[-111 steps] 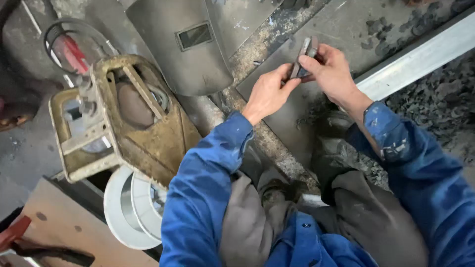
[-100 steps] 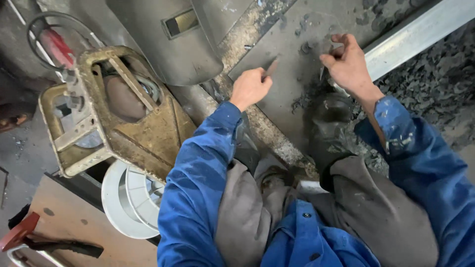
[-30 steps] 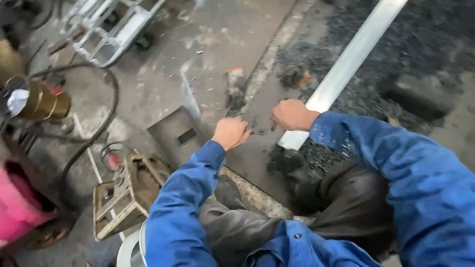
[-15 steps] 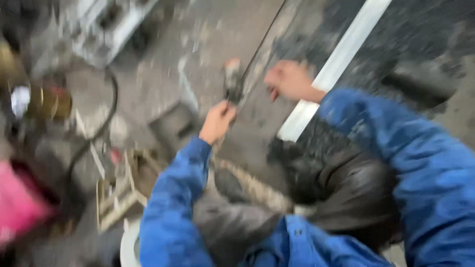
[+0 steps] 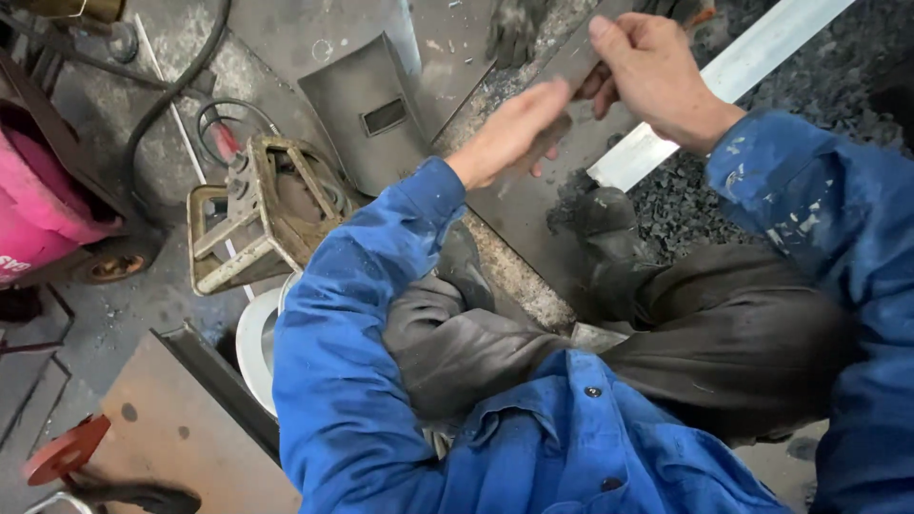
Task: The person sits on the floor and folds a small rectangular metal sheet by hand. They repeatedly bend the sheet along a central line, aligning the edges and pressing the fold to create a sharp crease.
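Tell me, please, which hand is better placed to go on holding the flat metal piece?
Probably the right hand: its grip closes on the flat metal piece, while the left hand lies open-fingered against the lower end.

Both hands are raised in the upper centre and upper right of the frame. The left hand (image 5: 509, 133) is held flat with fingers extended and blurred. The right hand (image 5: 652, 71) is curled, fingers pinched together. Both forearms are covered by blue sleeves.
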